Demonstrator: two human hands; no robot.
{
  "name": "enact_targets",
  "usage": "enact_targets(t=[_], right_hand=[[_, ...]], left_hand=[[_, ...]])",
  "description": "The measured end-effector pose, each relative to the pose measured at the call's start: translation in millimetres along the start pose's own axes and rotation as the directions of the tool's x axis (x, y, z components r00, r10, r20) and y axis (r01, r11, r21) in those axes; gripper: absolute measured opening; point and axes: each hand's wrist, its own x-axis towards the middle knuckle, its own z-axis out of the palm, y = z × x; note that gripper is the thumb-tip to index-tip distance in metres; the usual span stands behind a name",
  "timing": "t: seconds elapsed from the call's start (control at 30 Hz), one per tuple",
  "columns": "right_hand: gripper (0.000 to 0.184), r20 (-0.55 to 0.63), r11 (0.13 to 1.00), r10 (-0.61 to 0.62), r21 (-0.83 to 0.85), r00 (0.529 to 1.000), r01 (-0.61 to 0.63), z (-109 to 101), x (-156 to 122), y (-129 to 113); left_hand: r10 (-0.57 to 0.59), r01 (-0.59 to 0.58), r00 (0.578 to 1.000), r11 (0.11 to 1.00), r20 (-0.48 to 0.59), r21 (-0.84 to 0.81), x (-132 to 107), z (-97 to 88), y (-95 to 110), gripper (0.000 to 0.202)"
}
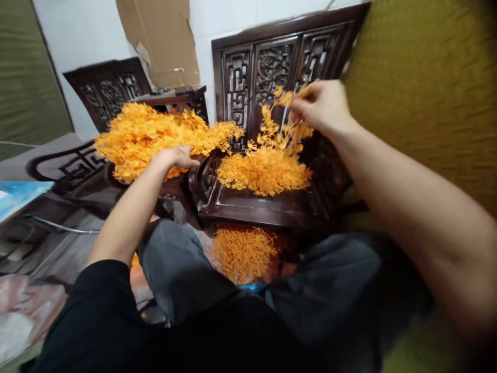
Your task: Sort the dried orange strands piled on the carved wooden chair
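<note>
A large heap of orange artificial-looking flower sprigs (147, 129) rests on a dark wooden surface at left. My left hand (178, 157) lies against the front of this heap, thumb and fingers apart; some fingertips are hidden by the blossoms. My right hand (320, 106) is raised at right, its fingers pinched on an orange flower sprig (267, 124) that hangs toward a second, smaller orange pile (264, 171). That pile sits on the seat of a carved dark wooden chair (264, 207). A thin pale strip (285, 116) shows beside the sprig, just below my right fingers.
Below the seat, between my knees, is a mass of thin orange stems (244, 254). Cardboard (163, 41) leans on the white wall behind. A woven yellow-green mat (423, 77) rises at right. Plastic bags (31, 311) lie at lower left.
</note>
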Motion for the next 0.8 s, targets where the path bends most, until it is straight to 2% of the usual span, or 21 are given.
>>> enact_targets(t=[0.03, 0.07, 0.1, 0.17, 0.23, 0.3, 0.33, 0.4, 0.47, 0.53, 0.6, 0.67, 0.7, 0.73, 0.8], right_hand=[[0.035, 0.067, 0.999, 0.019, 0.034, 0.998, -0.021, 4.0, -5.3, 6.4], [0.033, 0.122, 0.995, 0.046, 0.085, 0.992, -0.056, 7.2, -9.8, 11.7], [0.031, 0.139, 0.983, 0.091, 0.144, 0.986, -0.111, 10.1, -13.8, 15.6], [0.026, 0.099, 0.938, 0.180, 0.282, 0.979, -0.202, 16.6, -20.1, 18.8], [0.020, 0.116, 0.872, 0.228, 0.416, 0.967, -0.256, 26.7, -25.4, 18.9], [0.011, 0.131, 0.781, 0.247, 0.560, 0.960, -0.277, 40.8, -30.4, 20.5], [0.008, 0.131, 0.723, 0.257, 0.632, 0.958, -0.280, 48.6, -32.5, 23.2], [0.012, 0.111, 0.607, 0.283, 0.749, 0.953, -0.267, 61.8, -34.2, 34.2], [0.023, 0.042, 0.539, 0.279, 0.820, 0.959, -0.193, 67.8, -29.8, 54.0], [0.032, -0.129, 0.532, 0.329, 0.844, 0.935, -0.071, 64.4, -18.2, 82.5], [0.031, -0.337, 0.550, 0.443, 0.834, 0.831, 0.045, 55.3, -2.9, 116.8], [0.025, -0.478, 0.585, 0.507, 0.802, 0.717, 0.121, 47.8, 8.9, 150.9], [0.022, -0.512, 0.605, 0.503, 0.784, 0.696, 0.139, 46.8, 11.4, 165.7], [0.021, -0.527, 0.626, 0.477, 0.766, 0.703, 0.148, 48.2, 11.2, 177.7], [0.017, -0.510, 0.664, 0.382, 0.731, 0.771, 0.154, 57.2, 3.4, 192.1]], left_hand=[[0.021, -0.020, 0.996, 1.000, 0.092, -0.008, -5.1, -0.5, 9.4, 0.065], [0.068, -0.067, 0.971, 0.998, 0.230, -0.013, -11.7, 0.0, 21.5, 0.065], [0.122, -0.112, 0.942, 0.992, 0.314, -0.050, -20.0, 2.0, 36.9, 0.065], [0.258, -0.187, 0.899, 0.957, 0.353, -0.223, -40.7, 11.6, 76.8, 0.068], [0.385, -0.228, 0.857, 0.879, 0.341, -0.419, -63.6, 29.0, 123.3, 0.083], [0.354, -0.142, 0.897, 0.798, 0.265, -0.585, -83.0, 51.2, 166.4, 0.094], [0.293, -0.081, 0.925, 0.771, 0.240, -0.632, -90.0, 62.6, 183.5, 0.091], [0.117, 0.093, 0.954, 0.758, 0.276, -0.645, -98.0, 83.0, 204.3, 0.068], [0.041, 0.174, 0.941, 0.790, 0.335, -0.587, -99.6, 97.8, 206.0, 0.053], [0.085, 0.112, 0.917, 0.883, 0.389, -0.457, -98.5, 106.7, 191.6, 0.048], [0.133, 0.013, 0.880, 0.953, 0.456, -0.303, -97.3, 111.1, 168.1, 0.046], [0.098, -0.001, 0.850, 0.983, 0.518, -0.183, -96.5, 112.7, 143.3, 0.044], [0.072, -0.013, 0.844, 0.993, 0.531, -0.115, -95.9, 112.7, 132.6, 0.044], [0.055, -0.049, 0.849, 0.998, 0.526, -0.025, -94.7, 112.2, 123.7, 0.043], [0.057, -0.158, 0.866, 0.974, 0.498, 0.163, -89.4, 108.8, 112.0, 0.040]])
